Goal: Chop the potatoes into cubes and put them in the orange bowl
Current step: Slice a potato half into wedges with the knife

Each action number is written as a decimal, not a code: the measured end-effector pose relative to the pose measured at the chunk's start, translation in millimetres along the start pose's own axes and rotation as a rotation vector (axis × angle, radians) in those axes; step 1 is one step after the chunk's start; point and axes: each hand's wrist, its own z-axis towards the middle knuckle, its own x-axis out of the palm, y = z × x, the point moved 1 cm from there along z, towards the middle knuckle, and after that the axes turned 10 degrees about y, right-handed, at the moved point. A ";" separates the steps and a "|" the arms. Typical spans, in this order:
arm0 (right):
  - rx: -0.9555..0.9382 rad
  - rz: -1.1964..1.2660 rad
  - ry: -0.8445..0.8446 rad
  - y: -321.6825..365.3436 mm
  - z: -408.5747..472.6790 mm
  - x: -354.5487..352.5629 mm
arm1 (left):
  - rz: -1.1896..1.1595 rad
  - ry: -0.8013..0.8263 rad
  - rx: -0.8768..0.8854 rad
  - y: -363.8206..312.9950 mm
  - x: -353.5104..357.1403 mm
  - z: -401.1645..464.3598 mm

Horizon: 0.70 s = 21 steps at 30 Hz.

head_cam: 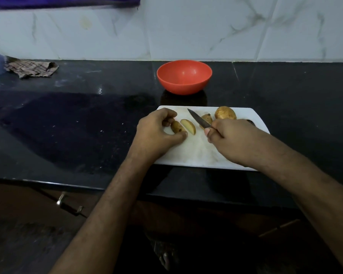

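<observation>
Two hands over white cutting board (196, 153) on black counter (68, 125): left hand (156, 131) pinching potato piece (176, 126), right hand (231, 139) gripping knife (198, 120).

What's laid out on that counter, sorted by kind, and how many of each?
Potato pieces, cut: 3
Whole potato: 1
Knife: 1
White cutting board: 1
Orange bowl: 1
Patterned cloth: 1
Total: 8

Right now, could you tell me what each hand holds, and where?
Left hand pinches a potato wedge by its ends; right hand grips the knife handle.
</observation>
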 end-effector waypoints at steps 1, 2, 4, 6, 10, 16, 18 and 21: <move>-0.008 -0.010 -0.006 2.0 2.2 0.9 | -0.017 0.000 -0.003 1.2 -1.4 -0.7; -0.019 -0.012 -0.011 4.0 3.8 2.0 | -0.030 0.003 -0.004 2.0 -2.5 -1.5; -0.040 0.002 -0.014 9.1 4.3 4.5 | -0.041 0.007 -0.005 2.7 -4.3 -3.8; -0.055 -0.001 -0.009 14.2 3.9 6.6 | -0.030 -0.007 -0.007 2.8 -4.4 -5.6; -0.064 -0.067 -0.010 23.3 5.8 11.4 | 0.028 -0.058 -0.007 -0.4 0.0 -8.6; -0.026 -0.143 0.002 32.1 9.9 15.9 | 0.064 -0.071 0.003 -2.3 1.4 -8.5; -0.013 -0.153 0.007 33.7 11.9 16.7 | 0.094 -0.060 0.013 -3.0 2.0 -7.7; -0.012 -0.166 -0.001 33.5 12.8 15.3 | 0.107 -0.055 0.026 -2.9 2.7 -7.4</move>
